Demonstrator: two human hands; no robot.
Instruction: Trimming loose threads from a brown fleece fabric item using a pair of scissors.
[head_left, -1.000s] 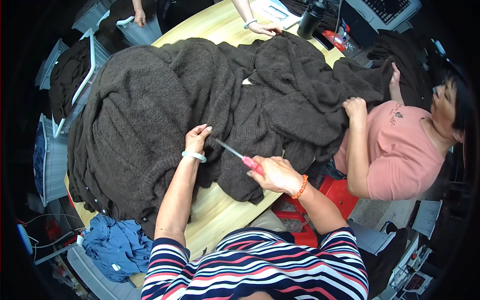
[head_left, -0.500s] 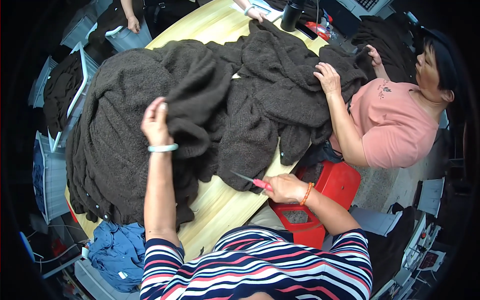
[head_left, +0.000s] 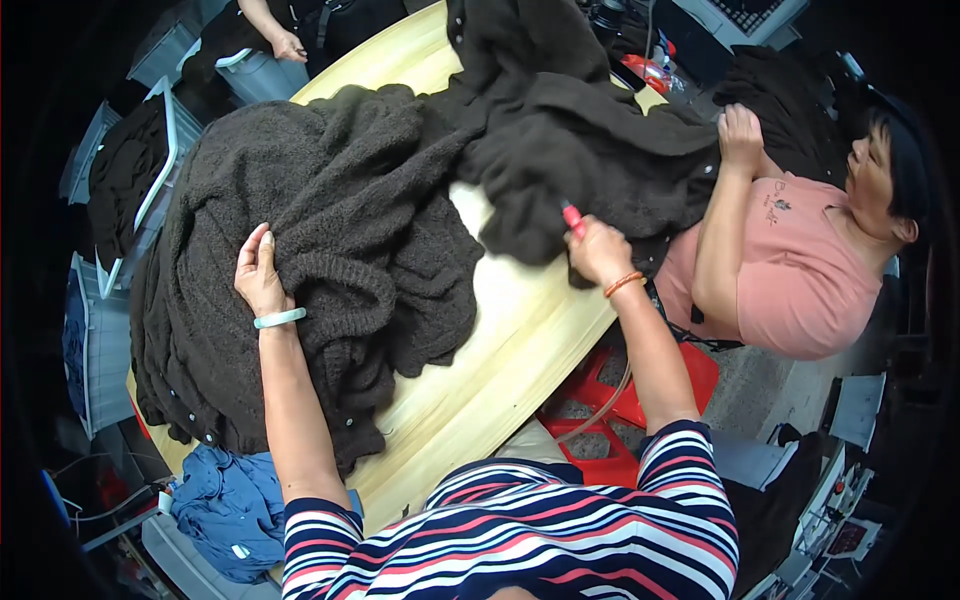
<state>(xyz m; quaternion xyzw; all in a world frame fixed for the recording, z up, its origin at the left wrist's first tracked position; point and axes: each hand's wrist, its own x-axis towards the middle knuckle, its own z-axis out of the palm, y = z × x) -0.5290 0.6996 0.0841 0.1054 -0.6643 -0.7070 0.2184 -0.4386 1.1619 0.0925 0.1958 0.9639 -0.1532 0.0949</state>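
Observation:
A large heap of dark brown knit sweaters (head_left: 340,190) covers the left part of the pale wooden table (head_left: 500,320). My left hand (head_left: 262,272), with a pale bangle at its wrist, has its thumb and fingers closed on the knit at the heap's top. My right hand (head_left: 602,253) grips a red-handled pointed tool (head_left: 573,219); its thin metal blade does not show against the dark cloth. Just beyond it, a second dark brown sweater (head_left: 560,130), smeared by motion, stretches across the table. A person in a pink shirt (head_left: 800,260) sits to the right, one hand (head_left: 740,138) at that sweater's edge.
Red plastic stools (head_left: 680,385) stand under the table's right edge. Blue garments (head_left: 225,510) fill a bin at the lower left. Grey crates with dark cloth (head_left: 125,190) line the left side. Another person's hand (head_left: 290,46) shows at the far left.
My left hand has moved left and down onto the heap. My right hand has gone up and right with the tool. The farther sweater has shifted away, baring more table between the piles.

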